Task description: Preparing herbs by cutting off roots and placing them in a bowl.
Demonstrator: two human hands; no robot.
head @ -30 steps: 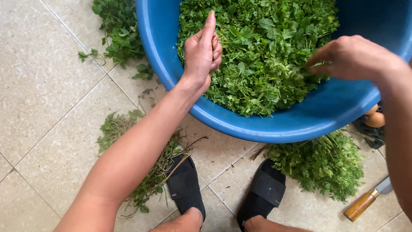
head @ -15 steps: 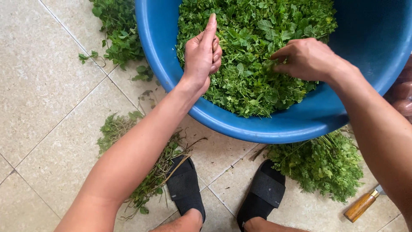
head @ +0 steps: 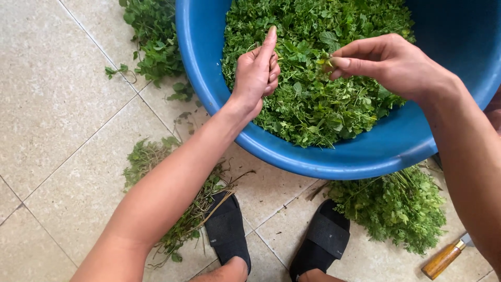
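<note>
The basin [head: 334, 162] stands on the tiled floor [head: 57, 104], and the picked leaves [head: 313, 104] lie in it. Both hands are over the leaves, the left hand [head: 255, 73] to the left of the right hand [head: 386, 62]. The stem pile [head: 172, 198] lies left of the sandals [head: 276, 240], the herb bunch [head: 396, 209] right of them. The knife [head: 446, 257] lies right of this bunch.

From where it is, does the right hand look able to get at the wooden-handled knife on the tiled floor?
Probably yes: the right hand is over the blue plastic basin, and the wooden-handled knife lies uncovered below that forearm.
</note>
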